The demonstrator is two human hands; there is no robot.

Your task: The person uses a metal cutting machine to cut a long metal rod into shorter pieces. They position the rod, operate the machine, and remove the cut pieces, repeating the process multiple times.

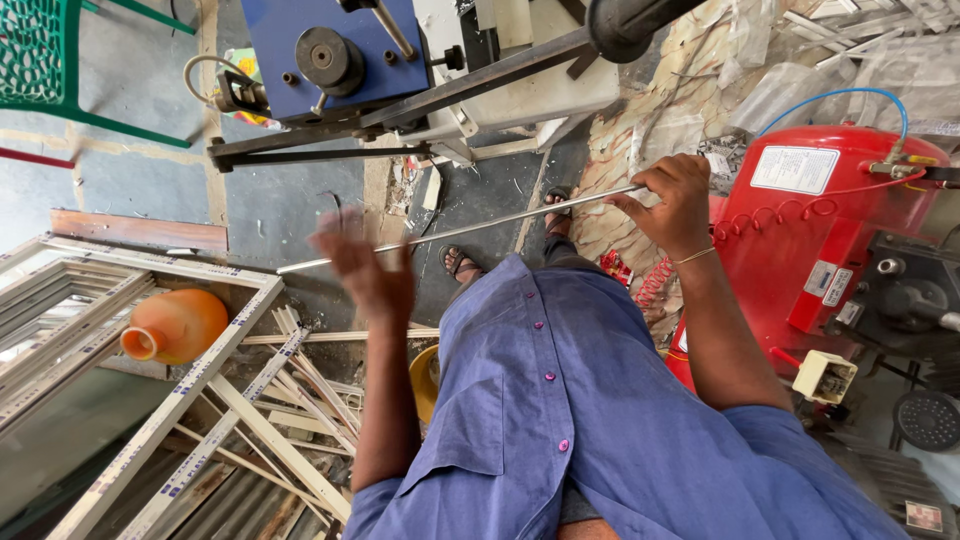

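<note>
- Two hands in view, head cam looking straight down at person in blue button shirt.
- Right hand (672, 200): grip closed round one end of a long thin metal rod (470, 228), fingers wrapped, thumb on top. Thin bangle at wrist.
- Rod runs from that grip out across the body to the left, slightly downward, far end free in air above floor.
- Left hand (362, 262): motion-blurred, fingers spread, open grip; sits at/just under the rod near its free end. Contact w/ rod – cannot tell due to blur.
- Below the rod, between the two grips: person's sandalled feet on dark floor w/ debris.
- Beside right-hand grip, outer side: red compressor tank (800, 260) w/ blue hose and coiled red hose.
- Beyond the rod, away from the body: blue machine (330, 55) w/ dark metal arms.
- Outer side of left grip, lower: white window frames (170, 400) stacked w/ loose white strips, orange clay pot (178, 325) lying inside one frame.
- Far corner past left grip: green plastic chair (45, 50).
</note>
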